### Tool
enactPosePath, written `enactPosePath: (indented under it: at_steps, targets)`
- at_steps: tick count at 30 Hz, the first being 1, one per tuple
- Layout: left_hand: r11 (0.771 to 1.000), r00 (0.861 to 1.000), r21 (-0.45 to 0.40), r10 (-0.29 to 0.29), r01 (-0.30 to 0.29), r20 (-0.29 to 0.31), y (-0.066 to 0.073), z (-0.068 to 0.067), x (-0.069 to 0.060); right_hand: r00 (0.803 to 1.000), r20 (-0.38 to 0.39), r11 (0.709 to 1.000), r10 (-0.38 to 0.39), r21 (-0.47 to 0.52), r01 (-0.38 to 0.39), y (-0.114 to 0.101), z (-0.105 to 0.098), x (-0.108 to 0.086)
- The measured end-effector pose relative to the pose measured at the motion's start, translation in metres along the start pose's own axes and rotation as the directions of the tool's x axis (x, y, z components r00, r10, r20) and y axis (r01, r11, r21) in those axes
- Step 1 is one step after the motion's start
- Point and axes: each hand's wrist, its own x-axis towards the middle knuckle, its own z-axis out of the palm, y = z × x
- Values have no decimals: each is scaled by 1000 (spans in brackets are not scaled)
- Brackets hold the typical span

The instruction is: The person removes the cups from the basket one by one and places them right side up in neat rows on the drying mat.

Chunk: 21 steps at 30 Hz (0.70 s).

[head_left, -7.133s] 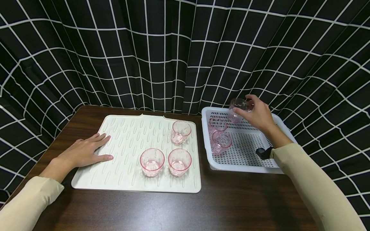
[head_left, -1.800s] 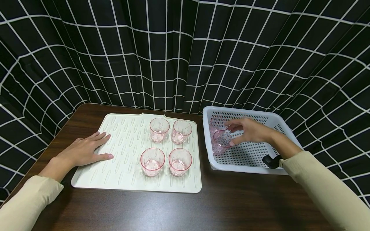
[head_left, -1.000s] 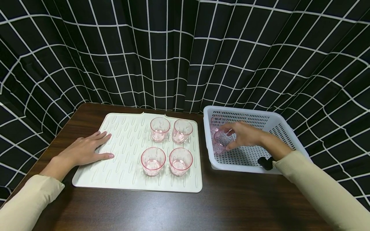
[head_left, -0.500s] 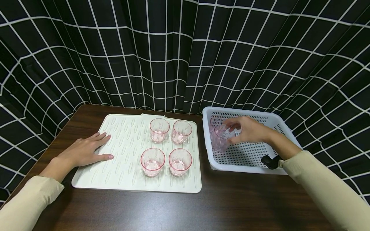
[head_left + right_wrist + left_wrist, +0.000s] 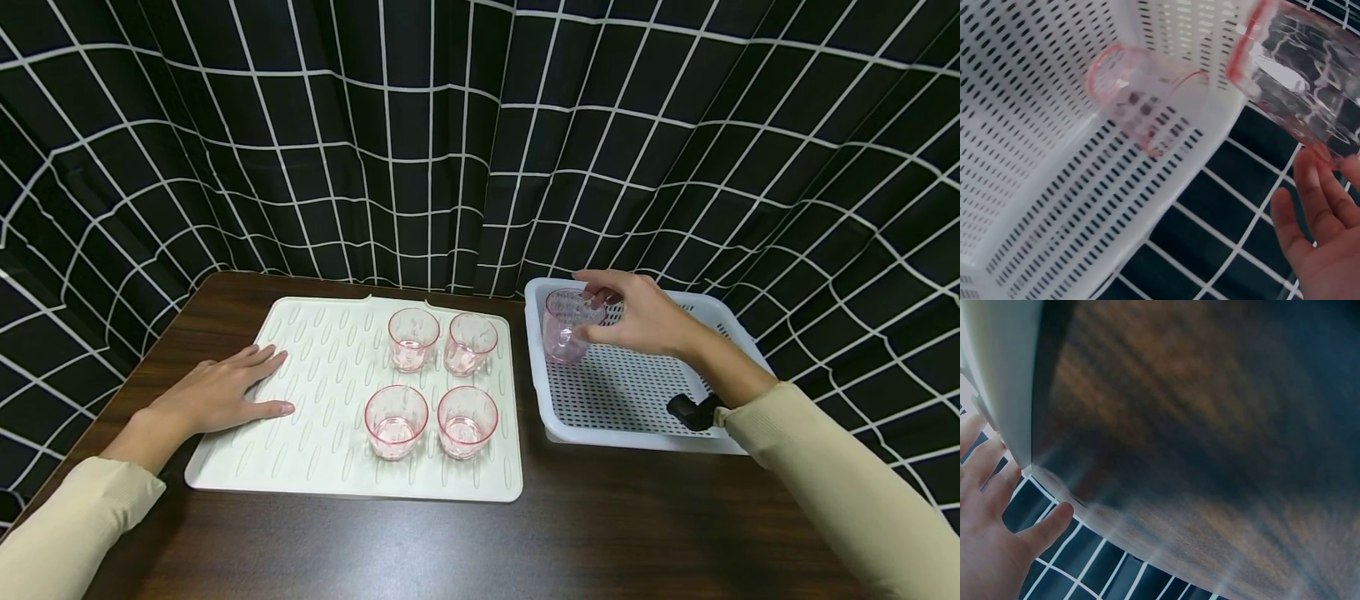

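My left hand (image 5: 217, 392) lies flat with straight fingers on the left edge of a white drying mat (image 5: 315, 433); part of it shows in the left wrist view too. Over the left part of a white plastic basket (image 5: 645, 437), my right hand (image 5: 645, 317) pinches a clear pink-rimmed glass (image 5: 1310, 75) between thumb and fingers. A second pink glass (image 5: 1141, 94) is in the basket, largely overlapped by the held one in the head view. Several matching glasses stand upright on the mat's right half, among them a front-left glass (image 5: 395, 425) and a back-right glass (image 5: 470, 346).
A dark wooden table (image 5: 337, 550) carries the mat and basket side by side. Black curtain (image 5: 360, 150) with a white grid hangs behind and at both sides. The right wrist bears a black strap piece (image 5: 690, 412).
The right hand has taken hold of the front glass in the basket and raised it up and back. Earlier, a fourth glass arrived at the mat's back row. The left hand stays put.
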Motion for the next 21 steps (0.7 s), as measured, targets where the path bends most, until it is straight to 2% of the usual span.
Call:
enactPosePath:
  at_steps: [5,8,13,21]
  targets:
    - [1000,1000,0,3,-3,0,0,1,0,996,-92,1000,-20,2,21,-15,0,8]
    - [1000,1000,2,3,-3,4,-1,1,0,992,-121,999,-30,19,33,-24,0,15]
    - [1000,1000,1,0,0,5,-1,0,-1,991,-120,997,-59,47,65,-42,3,26]
    - [1000,1000,3,-3,3,8,-1,0,0,979,-99,980,-180,70,188,-71,17,43]
